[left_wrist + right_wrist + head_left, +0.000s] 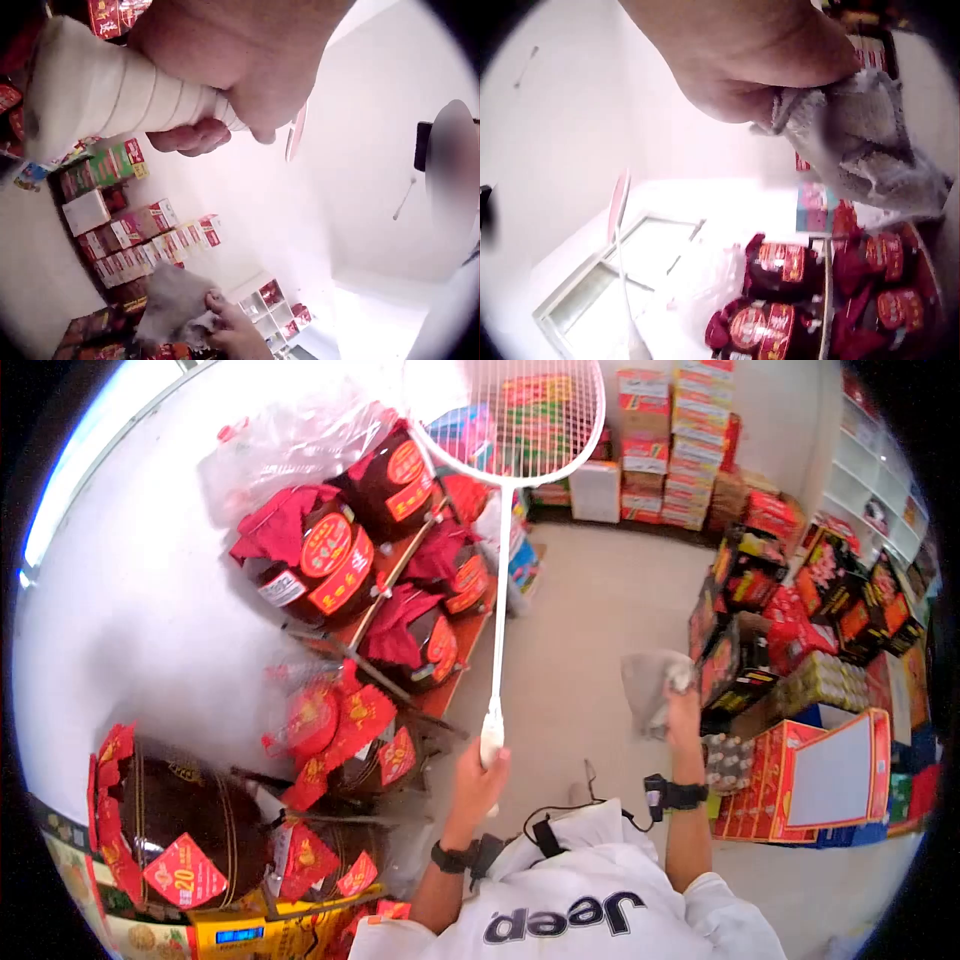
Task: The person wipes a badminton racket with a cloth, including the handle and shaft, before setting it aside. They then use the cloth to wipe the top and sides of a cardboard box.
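My left hand grips the wrapped handle of a white badminton racket, its strung head raised at the top of the head view. In the left wrist view the pale ribbed grip runs through the curled fingers, its wide butt end toward the camera. A grey cloth hangs bunched from my right hand, which holds it out to the right, apart from the racket. Part of that cloth is blurred in the head view.
Dark jars with red cloth covers stand on a rack at left, with larger jars below. Stacked cartons line the back wall. Black boxes and a red-edged display box border the floor on the right.
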A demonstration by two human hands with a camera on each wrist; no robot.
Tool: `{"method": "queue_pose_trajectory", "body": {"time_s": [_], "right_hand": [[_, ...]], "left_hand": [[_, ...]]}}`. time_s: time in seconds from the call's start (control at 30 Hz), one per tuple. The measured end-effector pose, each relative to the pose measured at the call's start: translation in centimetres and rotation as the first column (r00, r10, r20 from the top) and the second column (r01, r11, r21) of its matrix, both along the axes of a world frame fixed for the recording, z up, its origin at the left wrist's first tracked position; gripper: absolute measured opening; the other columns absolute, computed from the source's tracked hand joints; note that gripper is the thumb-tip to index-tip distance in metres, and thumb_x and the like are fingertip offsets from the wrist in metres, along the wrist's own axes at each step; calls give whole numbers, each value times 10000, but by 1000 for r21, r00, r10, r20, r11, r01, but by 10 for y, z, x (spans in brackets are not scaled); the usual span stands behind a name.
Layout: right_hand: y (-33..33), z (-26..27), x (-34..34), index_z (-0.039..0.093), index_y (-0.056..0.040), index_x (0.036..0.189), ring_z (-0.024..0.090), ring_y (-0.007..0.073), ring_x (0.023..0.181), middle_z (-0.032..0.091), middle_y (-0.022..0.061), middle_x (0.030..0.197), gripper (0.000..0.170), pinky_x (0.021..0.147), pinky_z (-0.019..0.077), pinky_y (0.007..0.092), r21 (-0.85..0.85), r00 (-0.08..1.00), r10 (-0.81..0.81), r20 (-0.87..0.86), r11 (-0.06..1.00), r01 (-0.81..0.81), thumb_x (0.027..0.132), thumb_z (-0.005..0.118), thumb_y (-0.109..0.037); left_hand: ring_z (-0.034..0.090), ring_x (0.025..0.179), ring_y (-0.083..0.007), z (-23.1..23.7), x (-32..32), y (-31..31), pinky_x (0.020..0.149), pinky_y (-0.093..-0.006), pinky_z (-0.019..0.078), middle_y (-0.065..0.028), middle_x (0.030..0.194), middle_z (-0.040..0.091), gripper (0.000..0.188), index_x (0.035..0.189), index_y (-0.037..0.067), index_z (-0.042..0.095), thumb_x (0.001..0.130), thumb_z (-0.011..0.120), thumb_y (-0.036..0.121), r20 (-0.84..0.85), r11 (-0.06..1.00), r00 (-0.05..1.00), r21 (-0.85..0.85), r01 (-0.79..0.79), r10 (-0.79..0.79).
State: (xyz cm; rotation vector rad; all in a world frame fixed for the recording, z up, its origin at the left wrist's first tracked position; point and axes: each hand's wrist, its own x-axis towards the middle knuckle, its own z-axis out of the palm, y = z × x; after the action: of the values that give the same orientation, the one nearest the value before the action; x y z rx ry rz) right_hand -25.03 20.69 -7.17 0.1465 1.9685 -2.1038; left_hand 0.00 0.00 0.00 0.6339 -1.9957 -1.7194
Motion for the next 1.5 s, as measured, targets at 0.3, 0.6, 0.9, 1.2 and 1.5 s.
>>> {"method": "queue_pose_trajectory", "body": {"time_s": [0.3,0.6,0.9,1.2,1.5], "right_hand": [[-149,70,7,471,8,1136,483,104,818,537,29,948,396,671,406,258,-397,843,536,45,784,-477,864,580,-259],[-180,55,45,449,-5,1210,534,127,907,543,55,1054,389,777,452,264,-468,858,509,72,777,-422,910,513,-244],[-173,102,95,490,-43,1165,590,132,872,591,45,1027,408,749,496,302,-655,718,696,16,550,-519,926,454,-371],[-186,163,87,500,-59,1157,612,145,839,606,57,1007,401,724,518,307,-750,880,475,-3,581,-316,916,466,-377],[-208,201,74,515,-24,1114,623,153,805,618,72,955,388,685,527,303,-718,903,414,-116,593,-364,917,477,-356]], "left_hand": [[360,399,-65,-23,-39,-52,373,-230,290,30,514,403,392,714,68,436,928,425,396,48,984,987,94,-154,150],[375,397,-61,-2,-19,-67,371,-221,293,13,487,400,420,746,62,452,927,415,439,-33,982,997,180,-60,67],[388,394,-61,-9,-13,-60,359,-220,289,10,497,428,427,713,63,460,929,413,427,99,966,990,246,75,-102],[404,424,-83,-36,18,-63,387,-237,307,-4,545,451,399,757,44,491,915,450,408,129,866,896,344,362,-426],[398,459,-56,-45,58,-87,416,-216,313,27,555,437,436,747,63,482,896,458,472,57,844,900,377,382,-432]]}}
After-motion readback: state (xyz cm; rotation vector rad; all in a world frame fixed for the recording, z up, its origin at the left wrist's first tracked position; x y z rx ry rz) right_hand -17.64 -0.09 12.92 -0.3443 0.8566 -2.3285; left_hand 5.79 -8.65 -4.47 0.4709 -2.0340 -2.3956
